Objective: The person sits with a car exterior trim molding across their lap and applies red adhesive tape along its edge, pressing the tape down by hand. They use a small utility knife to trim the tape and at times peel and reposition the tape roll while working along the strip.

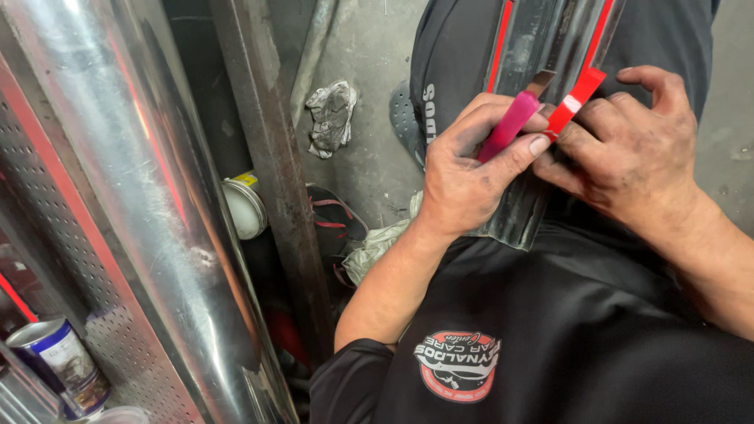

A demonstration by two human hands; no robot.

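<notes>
His left hand [463,177] has a closed grip on a pink-handled blade [514,118]; the right hand [628,149] pinches red tape [572,106] against the metal trim [542,47], whose upper end is cut off.

The metal strip [542,118] lies on the person's lap, under both hands. A big pipe [149,212] stands left, a can [59,373] beside it, a rag [331,116] behind.

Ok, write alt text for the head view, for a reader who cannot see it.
Seen from above, a person's left hand grips a pink-handled blade while the right hand pinches a strip of red tape on a dark metal trim piece resting on their lap. A shiny metal pipe and a crumpled rag lie to the left.
</notes>
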